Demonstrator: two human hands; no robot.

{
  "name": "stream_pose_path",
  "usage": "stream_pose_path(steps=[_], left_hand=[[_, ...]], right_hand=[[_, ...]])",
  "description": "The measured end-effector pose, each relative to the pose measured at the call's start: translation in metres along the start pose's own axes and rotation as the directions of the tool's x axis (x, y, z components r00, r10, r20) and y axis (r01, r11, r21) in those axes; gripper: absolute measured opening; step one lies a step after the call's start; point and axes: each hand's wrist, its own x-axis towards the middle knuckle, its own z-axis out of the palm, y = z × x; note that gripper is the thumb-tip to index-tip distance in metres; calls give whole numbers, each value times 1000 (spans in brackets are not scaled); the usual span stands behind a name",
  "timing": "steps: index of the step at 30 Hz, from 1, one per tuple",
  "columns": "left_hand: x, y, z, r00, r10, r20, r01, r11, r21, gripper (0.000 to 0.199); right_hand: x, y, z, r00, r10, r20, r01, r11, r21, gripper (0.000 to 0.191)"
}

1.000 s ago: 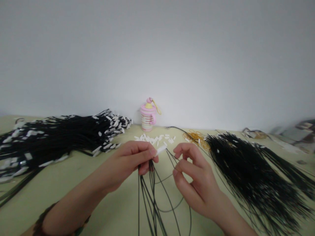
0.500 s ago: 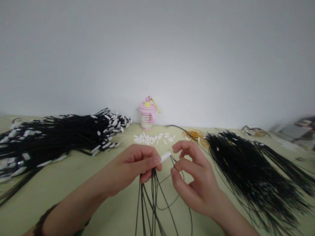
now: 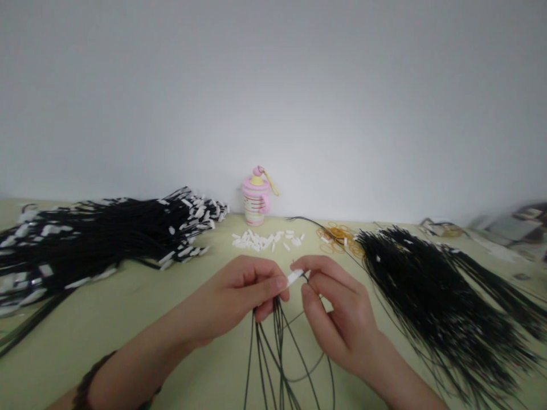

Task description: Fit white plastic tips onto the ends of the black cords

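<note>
My left hand (image 3: 256, 287) is closed, pinching a small white connector housing (image 3: 294, 277) between thumb and index finger. Several thin black wires (image 3: 280, 341) hang down from under its fingers toward the table. At the housing's right end is my right hand (image 3: 337, 307), its index fingertip against the white piece and its thumb and middle finger closed on a black wire. That wire meets the housing's right end and loops below; whether its tip is inside is too small to tell. Behind the hands lies a scatter of loose white housings (image 3: 256, 240).
A large bundle of black wires (image 3: 106, 228) with white ends lies left. More black wires (image 3: 440, 302) spread at the right, beside yellow rubber bands (image 3: 337, 236). A pink lidded cup (image 3: 255, 199) stands by the wall (image 3: 273, 102). Grey items (image 3: 517, 225) sit far right.
Both hands have shifted slightly, the left to the right and down. My right index finger has come down onto the white housing, and the right fingers have closed in on its end.
</note>
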Motion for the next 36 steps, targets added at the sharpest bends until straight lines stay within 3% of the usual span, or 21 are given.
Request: stream_pose_path(steps=[4, 6, 10, 13, 16, 18, 20, 23, 27, 30, 32, 33, 36], left_hand=[[0, 0, -1, 996, 55, -69, -57, 998, -19, 27], [-1, 1, -5, 987, 82, -139, -93, 993, -71, 25], [-5, 9, -18, 947, 70, -312, -181, 922, -343, 13], [-13, 19, -26, 942, 86, -325, -248, 830, -499, 21], [-19, 24, -25, 950, 118, -288, -277, 745, -606, 21], [-21, 24, -21, 976, 118, -184, -212, 728, -653, 15], [-20, 21, -16, 992, 106, -71, -125, 705, -698, 15], [-17, 16, -11, 991, 130, 20, -68, 640, -765, 15], [-13, 12, -9, 986, 155, 67, -50, 650, -758, 13], [-11, 10, -10, 990, 140, 11, -91, 700, -708, 14], [-11, 10, -11, 988, 145, -58, -148, 755, -639, 15], [-11, 10, -12, 984, 149, -93, -175, 786, -594, 15], [-10, 11, -13, 963, 159, -217, -243, 859, -451, 14]], right_hand=[[0, 1, -2, 1000, -19, -19, 18, 998, -56, 15], [-1, 1, -7, 999, 17, 31, -15, 997, -79, 12], [1, 7, -26, 945, 155, 287, -165, 986, 13, 11], [6, 20, -37, 874, 161, 458, -265, 949, 171, 14], [10, 35, -38, 834, 124, 538, -349, 873, 340, 16], [12, 44, -33, 795, 121, 594, -422, 814, 399, 15], [12, 51, -26, 761, 162, 628, -486, 783, 387, 14], [11, 57, -18, 747, 229, 624, -532, 769, 354, 14], [8, 63, -13, 717, 241, 654, -567, 747, 346, 16], [7, 66, -10, 682, 222, 697, -533, 804, 265, 19], [7, 64, -8, 695, 288, 658, -516, 838, 178, 22], [7, 62, -7, 730, 341, 592, -509, 850, 137, 26], [6, 50, -4, 900, 383, 206, -405, 911, 75, 38]])
